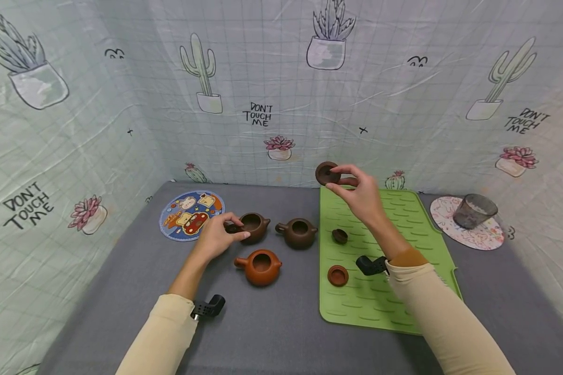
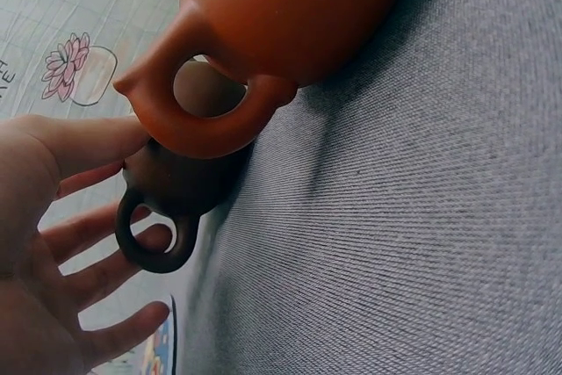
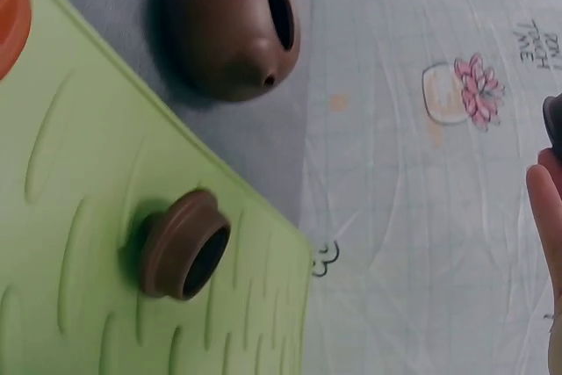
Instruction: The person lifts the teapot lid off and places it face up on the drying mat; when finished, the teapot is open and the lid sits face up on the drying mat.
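Note:
My right hand is raised over the far edge of the green mat and pinches a dark brown teapot lid between thumb and fingers. In the right wrist view only a fingertip and the lid's edge show. My left hand rests at the handle of the left brown teapot. In the left wrist view its fingers lie spread and fairly straight behind the handle, with the thumb touching the pot. A second brown teapot and an orange teapot stand lidless nearby.
Two lids lie on the mat: a small brown one and an orange one. A round picture coaster lies at the back left. A grey glass stands on a white coaster at the right. Cloth walls enclose the table.

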`<control>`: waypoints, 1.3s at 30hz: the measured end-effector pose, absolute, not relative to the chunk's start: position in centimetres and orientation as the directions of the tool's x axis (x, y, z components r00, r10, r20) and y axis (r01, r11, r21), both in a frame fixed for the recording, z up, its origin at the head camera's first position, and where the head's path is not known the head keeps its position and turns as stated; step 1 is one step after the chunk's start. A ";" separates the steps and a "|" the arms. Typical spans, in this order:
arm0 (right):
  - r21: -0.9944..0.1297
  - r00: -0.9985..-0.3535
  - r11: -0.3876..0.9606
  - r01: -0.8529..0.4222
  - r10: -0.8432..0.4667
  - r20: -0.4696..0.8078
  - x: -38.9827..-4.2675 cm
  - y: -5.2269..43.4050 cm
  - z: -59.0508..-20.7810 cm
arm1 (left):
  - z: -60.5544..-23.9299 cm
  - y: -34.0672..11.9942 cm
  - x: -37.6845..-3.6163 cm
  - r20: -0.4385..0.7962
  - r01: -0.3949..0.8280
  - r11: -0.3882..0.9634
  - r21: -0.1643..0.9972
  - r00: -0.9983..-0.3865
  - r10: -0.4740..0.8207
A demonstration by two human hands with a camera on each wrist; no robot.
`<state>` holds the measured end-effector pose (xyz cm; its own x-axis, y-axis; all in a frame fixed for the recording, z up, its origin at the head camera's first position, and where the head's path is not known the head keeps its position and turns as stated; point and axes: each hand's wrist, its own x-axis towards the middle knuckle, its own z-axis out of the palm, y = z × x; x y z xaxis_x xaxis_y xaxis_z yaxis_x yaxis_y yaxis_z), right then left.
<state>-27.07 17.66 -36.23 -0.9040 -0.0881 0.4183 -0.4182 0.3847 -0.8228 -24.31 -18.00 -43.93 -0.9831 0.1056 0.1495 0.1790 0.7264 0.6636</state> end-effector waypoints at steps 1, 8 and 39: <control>-0.821 -0.905 0.393 -0.415 -0.083 0.418 -27.1 17.9 -36.3 | -43.9 -18.0 -24.3 0.149 0.179 0.727 0.663 -0.983 0.106; -0.802 -0.903 0.432 -0.413 -0.079 0.422 -27.2 18.9 -37.1 | -43.9 -18.0 -24.3 0.137 0.167 0.730 0.663 -0.985 0.102; -0.738 -0.970 0.629 -0.244 -0.167 0.178 -28.7 21.3 -42.0 | -43.9 -18.1 -24.3 0.124 0.151 0.733 0.664 -0.988 0.091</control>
<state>-28.72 21.33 -42.03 -0.9697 -0.1671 0.1782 -0.2441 0.6294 -0.7377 -24.34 -18.09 -43.95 -0.9881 0.0915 0.1239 0.1511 0.7326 0.6637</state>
